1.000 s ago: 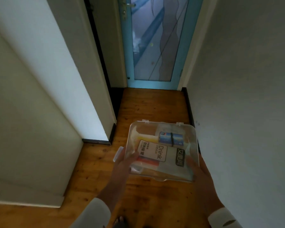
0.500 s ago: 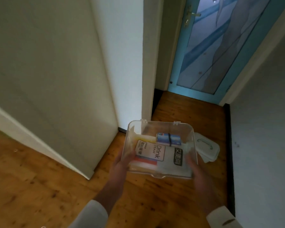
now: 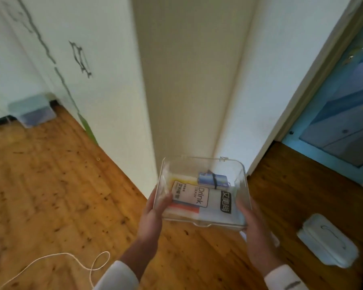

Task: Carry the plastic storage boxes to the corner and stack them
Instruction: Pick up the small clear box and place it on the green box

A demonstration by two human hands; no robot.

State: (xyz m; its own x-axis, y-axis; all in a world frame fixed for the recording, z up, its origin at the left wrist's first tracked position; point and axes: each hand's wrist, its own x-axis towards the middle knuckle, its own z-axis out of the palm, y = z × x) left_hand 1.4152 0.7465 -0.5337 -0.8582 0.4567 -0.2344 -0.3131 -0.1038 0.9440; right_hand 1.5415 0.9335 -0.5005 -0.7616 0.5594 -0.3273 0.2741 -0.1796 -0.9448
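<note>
I carry a clear plastic storage box [image 3: 199,166] in front of me above the wooden floor. Inside lie a "Drink Straw" packet, a white packet and a small blue bundle with a black band. My left hand [image 3: 153,214] grips the box's left side, thumb over the wall. My right hand [image 3: 254,225] grips its right front corner. A second, bluish storage box [image 3: 33,110] stands on the floor in the far left corner against the wall. A white plastic lid or box with a handle [image 3: 327,241] lies on the floor at the right.
A white wall end [image 3: 193,80] juts out straight ahead of the box. A blue glazed door [image 3: 342,122] is at the right. A white cord [image 3: 57,262] loops over the floor at the lower left. Wooden floor [image 3: 50,185] stretches toward the left corner.
The view has swung left: the blue door moved to the right edge, and the far left corner with the bluish box came into sight. Both hands keep their hold on the clear box.
</note>
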